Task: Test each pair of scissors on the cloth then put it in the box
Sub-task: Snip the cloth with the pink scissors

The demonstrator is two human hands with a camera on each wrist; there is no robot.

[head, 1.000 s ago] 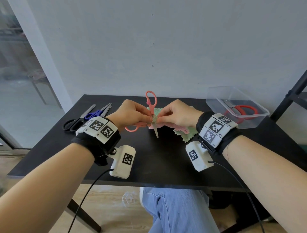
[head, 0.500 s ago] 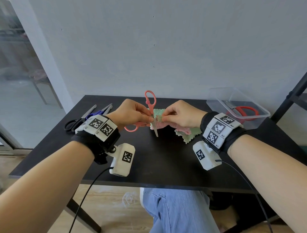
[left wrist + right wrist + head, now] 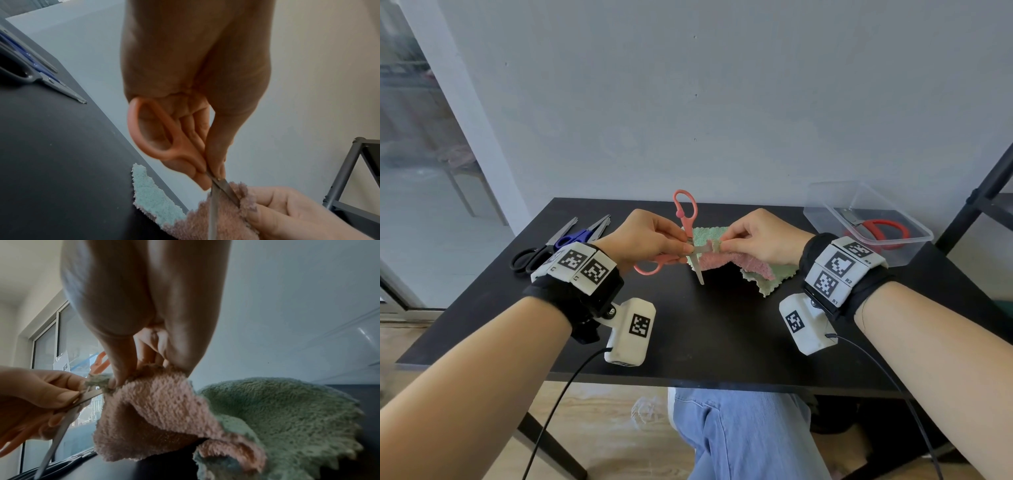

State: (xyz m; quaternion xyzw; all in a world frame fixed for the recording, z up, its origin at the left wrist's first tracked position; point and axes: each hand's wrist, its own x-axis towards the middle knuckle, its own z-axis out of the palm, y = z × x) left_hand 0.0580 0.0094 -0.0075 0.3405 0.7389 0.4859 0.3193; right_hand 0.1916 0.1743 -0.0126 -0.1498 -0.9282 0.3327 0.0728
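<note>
My left hand (image 3: pixel 654 236) grips the pink scissors (image 3: pixel 686 219) near the pivot, blades spread wide. In the left wrist view one handle loop (image 3: pixel 152 129) lies against the palm. One blade (image 3: pixel 699 270) points down toward the table, the other runs into the cloth edge. My right hand (image 3: pixel 756 236) pinches the raised edge of the pink and green cloth (image 3: pixel 750 265), right beside the blades. The cloth (image 3: pixel 164 410) hangs from those fingers and its far end rests on the black table (image 3: pixel 722 335). A clear plastic box (image 3: pixel 866 222) stands at the right rear with red-handled scissors (image 3: pixel 883 229) inside.
Black-handled scissors (image 3: pixel 530 258) and blue-handled scissors (image 3: pixel 575 236) lie side by side at the table's left rear. A dark metal rack (image 3: pixel 983 202) stands to the right of the box. A wall runs close behind the table.
My right hand and the cloth edge have shifted a little to the right. The scissors stay held at the cloth edge with the blades spread.
</note>
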